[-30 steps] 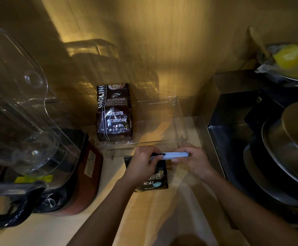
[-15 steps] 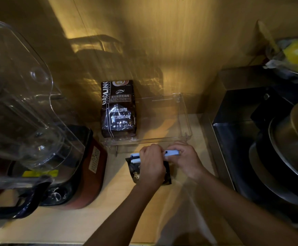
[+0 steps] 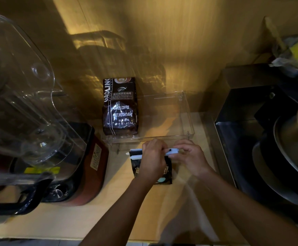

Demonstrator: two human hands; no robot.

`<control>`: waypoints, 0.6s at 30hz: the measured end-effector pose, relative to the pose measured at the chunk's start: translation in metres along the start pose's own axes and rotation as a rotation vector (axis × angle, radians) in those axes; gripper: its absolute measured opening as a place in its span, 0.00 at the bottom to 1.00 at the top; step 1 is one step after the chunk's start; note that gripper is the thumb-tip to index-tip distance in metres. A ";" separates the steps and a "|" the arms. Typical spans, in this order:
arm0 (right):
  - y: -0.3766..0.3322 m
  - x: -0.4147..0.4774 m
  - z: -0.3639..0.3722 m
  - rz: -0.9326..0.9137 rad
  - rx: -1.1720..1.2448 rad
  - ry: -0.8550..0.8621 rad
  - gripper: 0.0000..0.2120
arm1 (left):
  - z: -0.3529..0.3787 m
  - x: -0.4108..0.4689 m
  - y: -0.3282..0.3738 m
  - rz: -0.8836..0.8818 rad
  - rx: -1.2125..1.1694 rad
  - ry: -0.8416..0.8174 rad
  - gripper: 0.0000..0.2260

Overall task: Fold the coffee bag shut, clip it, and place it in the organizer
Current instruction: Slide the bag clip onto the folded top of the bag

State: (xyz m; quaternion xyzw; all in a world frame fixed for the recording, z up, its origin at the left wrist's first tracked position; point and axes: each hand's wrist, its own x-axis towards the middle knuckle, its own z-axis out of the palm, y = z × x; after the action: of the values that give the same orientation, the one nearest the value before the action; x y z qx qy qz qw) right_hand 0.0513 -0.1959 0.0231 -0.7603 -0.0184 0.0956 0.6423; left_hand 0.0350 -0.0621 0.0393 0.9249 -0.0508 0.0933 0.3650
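Head view: a white sealing clip point(image 3: 169, 151) is pinched along the top edge of a small black coffee bag point(image 3: 166, 174) by the left hand point(image 3: 152, 158) and right hand point(image 3: 189, 157), both closed on it, over a wooden counter point(image 3: 73, 222). Just beyond the grip, a clear plastic organizer point(image 3: 187, 119) is seen, with a larger Gaolin coffee bag point(image 3: 119, 107) standing in its left end.

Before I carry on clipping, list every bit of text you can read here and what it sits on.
Big coffee bag in the clear organizer:
"GAOLIN", cut off, up its side
"BAKED COFFEE"
"NET WEIGHT:454g"
Its Chinese lines: too small to read.
Small coffee bag under the hands: print blurred.
Blender base stickers: unreadable.
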 end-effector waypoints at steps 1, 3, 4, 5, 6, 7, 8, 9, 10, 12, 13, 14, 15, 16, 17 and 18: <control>0.000 -0.001 0.003 0.005 0.008 -0.006 0.11 | 0.000 0.000 0.002 0.015 -0.016 -0.006 0.05; 0.001 -0.002 0.009 0.014 0.054 0.000 0.11 | 0.000 -0.001 0.004 0.019 -0.049 -0.002 0.05; 0.001 -0.002 0.011 0.016 0.072 0.006 0.11 | -0.001 -0.001 0.004 0.014 -0.058 0.002 0.05; 0.001 -0.002 0.013 0.015 0.076 0.009 0.11 | -0.001 -0.002 0.004 0.010 -0.060 0.003 0.05; 0.001 -0.002 0.014 0.015 0.073 0.010 0.11 | -0.001 -0.002 0.004 0.008 -0.058 0.002 0.05; 0.001 -0.001 0.015 0.016 0.070 0.010 0.11 | 0.000 -0.002 0.004 0.005 -0.058 0.004 0.05; 0.001 0.000 0.016 0.018 0.071 0.009 0.11 | 0.000 -0.003 0.005 -0.001 -0.062 0.009 0.05; 0.001 0.000 0.017 0.016 0.074 0.004 0.11 | 0.001 -0.004 0.005 -0.007 -0.070 0.017 0.05; 0.001 0.001 0.018 0.011 0.076 -0.005 0.10 | 0.001 -0.005 0.005 -0.013 -0.078 0.025 0.05; 0.001 0.002 0.021 0.001 0.065 -0.026 0.10 | 0.002 -0.006 0.004 -0.038 -0.084 0.037 0.05; 0.001 0.003 0.021 0.000 0.052 -0.034 0.10 | 0.002 -0.006 0.004 -0.052 -0.085 0.043 0.06; 0.001 0.004 0.021 0.000 0.038 -0.037 0.09 | 0.001 -0.006 0.004 -0.054 -0.087 0.045 0.05; 0.002 0.004 0.020 -0.002 0.023 -0.038 0.09 | -0.001 -0.005 0.005 -0.042 -0.084 0.040 0.05; 0.003 0.004 0.019 -0.007 0.011 -0.034 0.09 | -0.003 -0.006 0.005 -0.015 -0.072 0.028 0.05; 0.003 0.004 0.018 -0.009 0.007 -0.029 0.09 | -0.005 -0.007 0.005 0.020 -0.050 0.013 0.05; 0.004 0.003 0.017 -0.007 0.014 -0.026 0.09 | -0.007 -0.008 0.002 0.048 -0.027 -0.001 0.04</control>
State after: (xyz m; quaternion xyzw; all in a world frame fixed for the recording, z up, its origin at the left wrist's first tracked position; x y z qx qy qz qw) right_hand 0.0505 -0.1794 0.0166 -0.7545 -0.0284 0.1033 0.6475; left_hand 0.0262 -0.0584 0.0439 0.9185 -0.0745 0.1007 0.3750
